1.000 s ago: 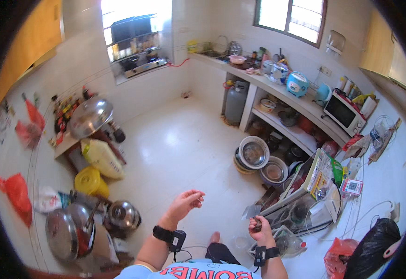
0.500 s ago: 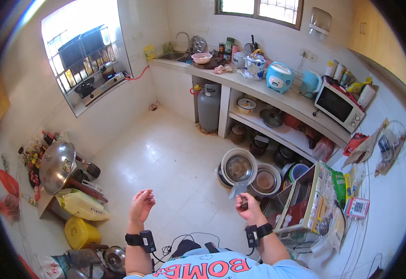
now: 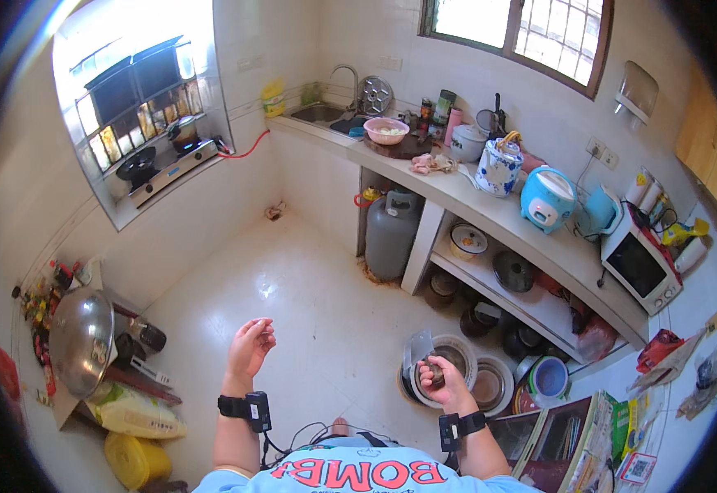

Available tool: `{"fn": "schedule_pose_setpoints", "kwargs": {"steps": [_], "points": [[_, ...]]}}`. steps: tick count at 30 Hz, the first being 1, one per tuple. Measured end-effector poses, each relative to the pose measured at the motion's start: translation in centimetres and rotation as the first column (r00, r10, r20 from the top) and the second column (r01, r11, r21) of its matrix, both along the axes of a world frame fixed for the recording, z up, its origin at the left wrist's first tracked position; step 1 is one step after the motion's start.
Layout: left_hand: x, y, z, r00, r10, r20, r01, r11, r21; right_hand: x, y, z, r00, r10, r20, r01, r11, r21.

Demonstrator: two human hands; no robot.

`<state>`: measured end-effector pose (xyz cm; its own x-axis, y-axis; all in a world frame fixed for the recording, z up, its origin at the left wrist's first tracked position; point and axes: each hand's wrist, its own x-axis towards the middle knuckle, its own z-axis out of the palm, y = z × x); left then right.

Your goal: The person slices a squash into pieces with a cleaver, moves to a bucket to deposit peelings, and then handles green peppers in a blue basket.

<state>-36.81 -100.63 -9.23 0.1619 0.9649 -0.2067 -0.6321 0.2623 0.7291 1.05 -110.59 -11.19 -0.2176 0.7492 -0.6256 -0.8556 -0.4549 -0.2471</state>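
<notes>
My right hand [image 3: 449,384] is closed round the dark handle of a cleaver [image 3: 418,348]. Its broad grey blade points up and away from me, in front of the pale basins on the floor. To the left, my left hand [image 3: 249,349] is raised over the pale floor, its fingers loosely curled, and I see nothing in it. A black strap with a small box sits on each wrist.
A counter [image 3: 391,160] carries a pink bowl [image 3: 386,131], a kettle [image 3: 500,168], a rice cooker [image 3: 548,200] and a microwave [image 3: 641,259]. Beneath stands a gas cylinder [image 3: 392,234]. Basins [image 3: 467,353] lie at right; a large metal wok lid [image 3: 83,341] stands left.
My view has moved nearer the counter and shifted left, bringing the sink and gas cylinder closer. The cleaver stays in my right hand, its blade now more upright; my left hand remains raised.
</notes>
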Motion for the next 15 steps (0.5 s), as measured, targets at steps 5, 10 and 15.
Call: {"fn": "schedule_pose_setpoints", "kwargs": {"steps": [5, 10, 15], "points": [[3.4, 10.7, -0.1, 0.995, -0.094, -0.037, 0.093, 0.995, -0.019, 0.4, 7.4, 1.7, 0.931, -0.1, 0.35, 0.057, 0.99, 0.13], [8.6, 19.5, -0.7, 0.973, -0.23, -0.027, 0.229, 0.972, -0.045, 3.7, 15.5, 2.0, 0.834, -0.087, 0.544, 0.02, 0.991, 0.129], [10.8, 29.8, -0.7, 0.975, -0.223, -0.02, 0.223, 0.975, -0.007, 6.9, 27.2, 1.6, 0.717, -0.158, 0.679, 0.002, 0.974, 0.225]]}}
